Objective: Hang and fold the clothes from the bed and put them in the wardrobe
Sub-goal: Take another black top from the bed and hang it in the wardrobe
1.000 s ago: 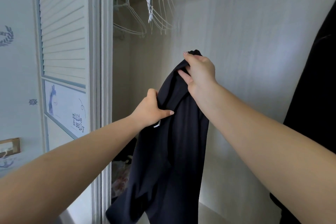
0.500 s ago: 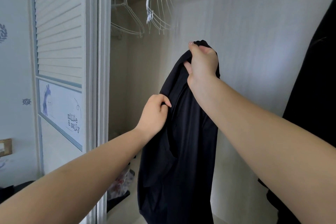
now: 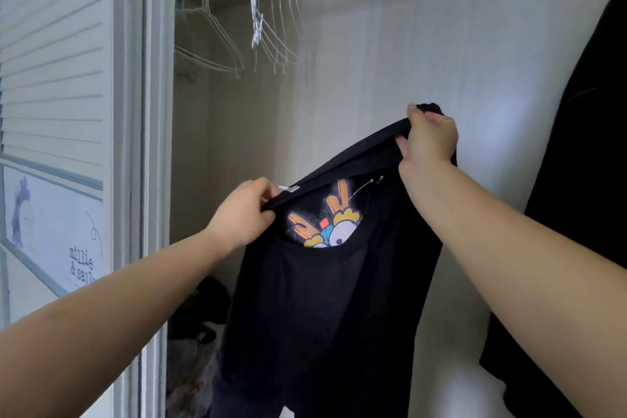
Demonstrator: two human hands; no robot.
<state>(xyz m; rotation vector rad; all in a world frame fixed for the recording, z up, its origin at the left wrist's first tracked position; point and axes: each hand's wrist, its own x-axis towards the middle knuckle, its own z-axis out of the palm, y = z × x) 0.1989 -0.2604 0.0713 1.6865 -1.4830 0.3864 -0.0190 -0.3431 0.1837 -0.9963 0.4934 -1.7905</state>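
Observation:
A black T-shirt (image 3: 325,309) hangs in front of me inside the open wardrobe. A colourful cartoon print shows through its stretched neck opening. My left hand (image 3: 242,214) grips the lower left edge of the collar, next to a small white label. My right hand (image 3: 429,141) grips the upper right edge of the collar, higher up. The collar is pulled taut between both hands. Empty white wire hangers (image 3: 271,17) hang from the rail above, with one more hanger (image 3: 212,41) to their left.
A louvred wardrobe door (image 3: 54,78) with a printed panel stands at the left. A dark garment (image 3: 583,180) hangs at the right edge. Bags and dark items (image 3: 196,326) lie on the wardrobe floor at lower left.
Both hands have pulled apart, spreading the shirt's collar open so the cartoon print shows. My right hand moved right and my left hand shifted its grip to the collar edge.

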